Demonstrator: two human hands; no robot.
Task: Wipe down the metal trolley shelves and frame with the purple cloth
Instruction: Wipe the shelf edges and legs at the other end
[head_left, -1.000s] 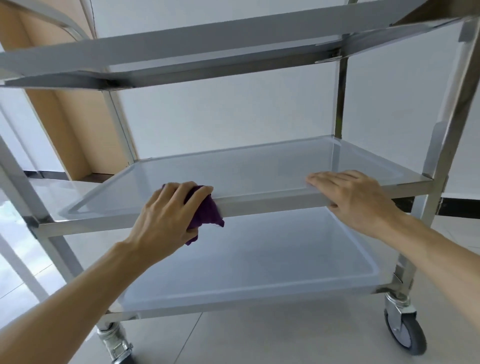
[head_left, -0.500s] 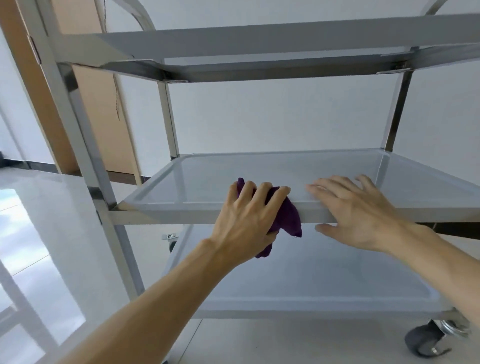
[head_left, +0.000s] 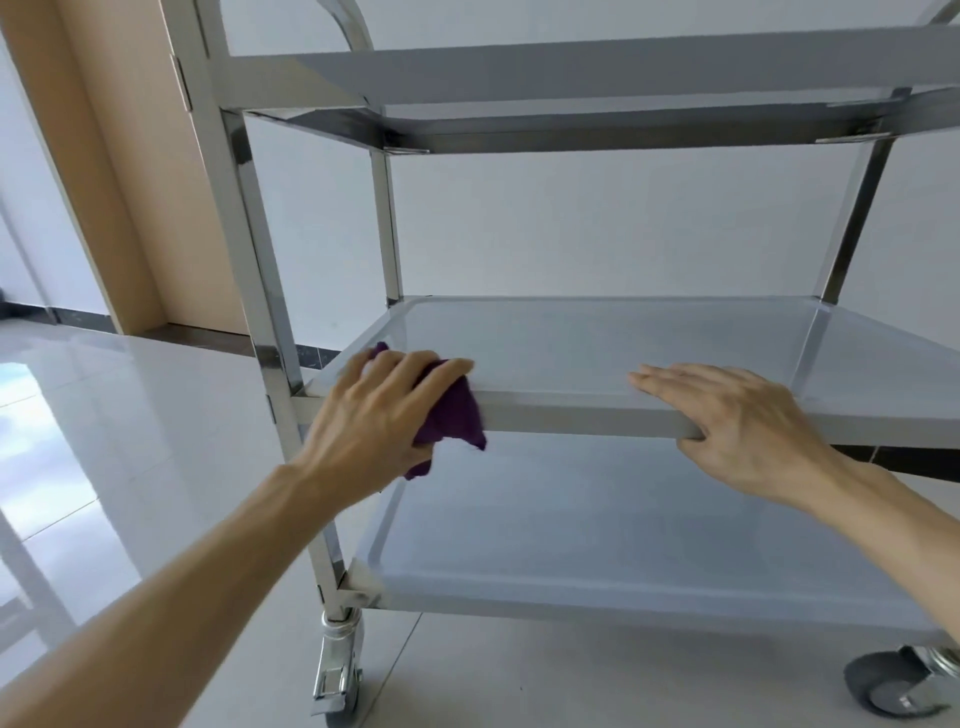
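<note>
A three-shelf metal trolley stands in front of me. My left hand (head_left: 382, 410) grips the crumpled purple cloth (head_left: 452, 415) and presses it on the front rim of the middle shelf (head_left: 597, 340), close to the front left post (head_left: 244, 249). My right hand (head_left: 727, 421) rests on the same rim further right, fingers straight on top and the thumb under the edge. The bottom shelf (head_left: 623, 535) lies below both hands. The top shelf (head_left: 597, 73) is overhead.
Glossy tiled floor (head_left: 130, 441) spreads to the left. A wooden door frame (head_left: 119, 171) stands at the back left, a white wall behind the trolley. Castor wheels sit at the front left (head_left: 337, 675) and lower right (head_left: 898, 680).
My left hand has slid the cloth along the middle shelf's front rim toward the left post, away from my right hand. The view has shifted, showing more of the trolley's left side.
</note>
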